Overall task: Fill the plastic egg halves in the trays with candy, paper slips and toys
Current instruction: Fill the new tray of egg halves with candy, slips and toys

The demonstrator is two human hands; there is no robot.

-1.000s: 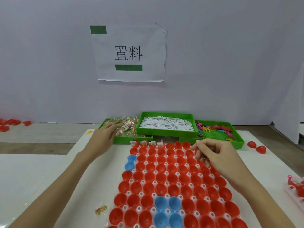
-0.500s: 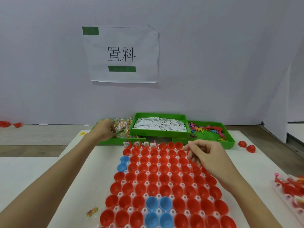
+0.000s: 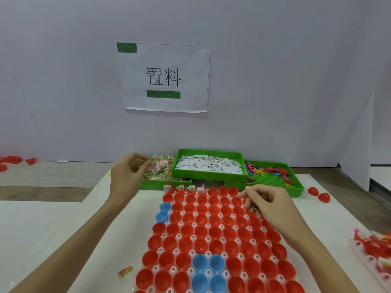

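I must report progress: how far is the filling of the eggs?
Barely started. Done: four back-row eggs hold candy. In hand: left hand lifts from the candy tray, apparently pinching candy; right hand curls over the back rows. Left: remaining eggs look empty.

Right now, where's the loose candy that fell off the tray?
Head view, lower left: the loose candy lies on the white table, just left of the egg tray's near rows and right of the left forearm.
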